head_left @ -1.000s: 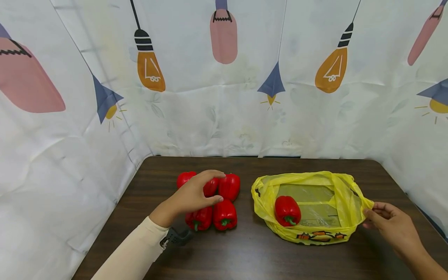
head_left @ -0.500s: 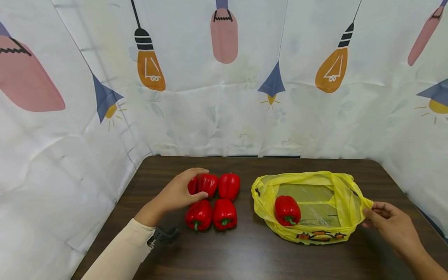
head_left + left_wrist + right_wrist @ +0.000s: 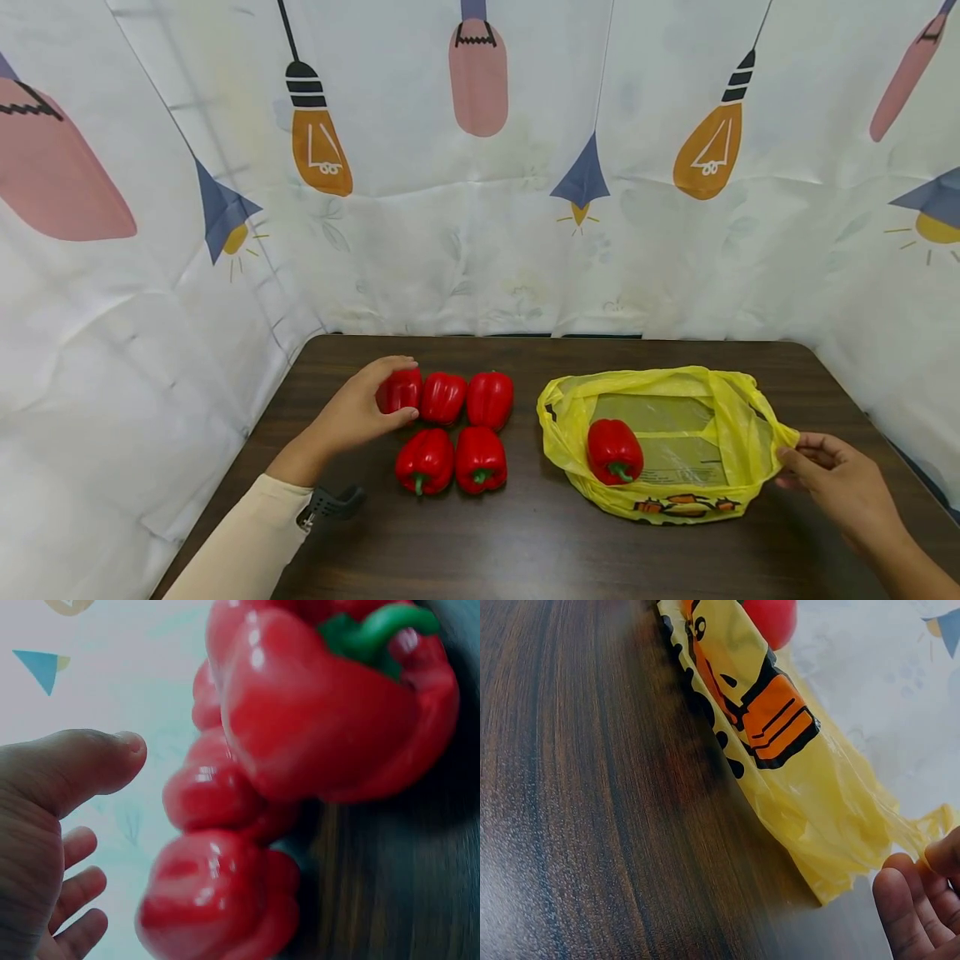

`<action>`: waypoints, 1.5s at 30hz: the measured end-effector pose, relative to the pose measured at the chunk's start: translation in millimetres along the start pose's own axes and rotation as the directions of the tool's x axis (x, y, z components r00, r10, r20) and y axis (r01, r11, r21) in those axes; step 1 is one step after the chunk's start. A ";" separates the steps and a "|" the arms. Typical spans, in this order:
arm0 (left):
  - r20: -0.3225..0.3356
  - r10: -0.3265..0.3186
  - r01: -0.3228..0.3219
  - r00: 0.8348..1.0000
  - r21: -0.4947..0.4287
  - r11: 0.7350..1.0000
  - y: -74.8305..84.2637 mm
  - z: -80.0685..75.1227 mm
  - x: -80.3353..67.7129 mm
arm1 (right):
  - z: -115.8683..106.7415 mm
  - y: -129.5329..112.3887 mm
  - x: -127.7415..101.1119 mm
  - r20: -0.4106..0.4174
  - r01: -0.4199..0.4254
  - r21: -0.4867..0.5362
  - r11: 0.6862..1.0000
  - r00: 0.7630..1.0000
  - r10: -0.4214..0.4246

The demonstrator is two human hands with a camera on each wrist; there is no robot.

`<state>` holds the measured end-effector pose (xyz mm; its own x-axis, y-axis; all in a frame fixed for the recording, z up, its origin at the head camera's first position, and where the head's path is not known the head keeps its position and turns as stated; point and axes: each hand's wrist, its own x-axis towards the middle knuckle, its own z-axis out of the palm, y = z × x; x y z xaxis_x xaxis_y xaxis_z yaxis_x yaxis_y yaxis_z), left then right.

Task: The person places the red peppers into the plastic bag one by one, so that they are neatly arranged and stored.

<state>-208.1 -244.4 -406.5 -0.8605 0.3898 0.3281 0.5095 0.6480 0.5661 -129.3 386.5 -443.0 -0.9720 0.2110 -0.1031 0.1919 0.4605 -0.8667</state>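
In the head view my left hand (image 3: 356,410) is held around the leftmost back bell pepper (image 3: 400,390), thumb and fingers spread to either side of it. The left wrist view shows a gap between the thumb (image 3: 97,766) and the red peppers. Beside that one, two more red bell peppers complete the back row, including the right one (image 3: 490,401), with two in front, one of them at the left (image 3: 425,461). My right hand (image 3: 843,483) pinches the right edge of a yellow plastic bag (image 3: 690,506), whose mouth gapes. One red bell pepper (image 3: 615,452) lies inside the bag.
A dark wood-grain table (image 3: 525,550) carries everything. White curtain cloth (image 3: 450,250) printed with lamps and bulbs hangs behind the table and along its sides. A dark strap (image 3: 337,502) sits at my left wrist, below the cream sleeve (image 3: 240,542).
My left hand has moved left across the back row of peppers, from above the middle to the leftmost one. The right hand and the bag have stayed in place.
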 end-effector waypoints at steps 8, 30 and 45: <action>0.017 -0.013 0.013 1.000 0.018 1.000 -18.4 -0.9 -4.7 | -1.2 -0.3 -1.8 0.012 0.014 0.008 1.000 1.000 -0.014; 0.053 -0.048 0.046 0.997 0.032 0.998 -51.4 6.5 -14.2 | 1.1 0.7 -2.3 0.007 0.012 -0.007 1.000 1.000 -0.012; 0.006 -0.070 0.070 0.998 0.000 0.998 -55.7 4.7 -17.5 | 1.2 1.5 -2.7 0.005 0.011 0.001 1.000 1.000 -0.011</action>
<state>-221.4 -284.2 -447.3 -0.8938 0.3474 0.2836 0.4483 0.6735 0.5877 -126.6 385.6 -444.7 -0.9747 0.2014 -0.0966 0.1815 0.4621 -0.8680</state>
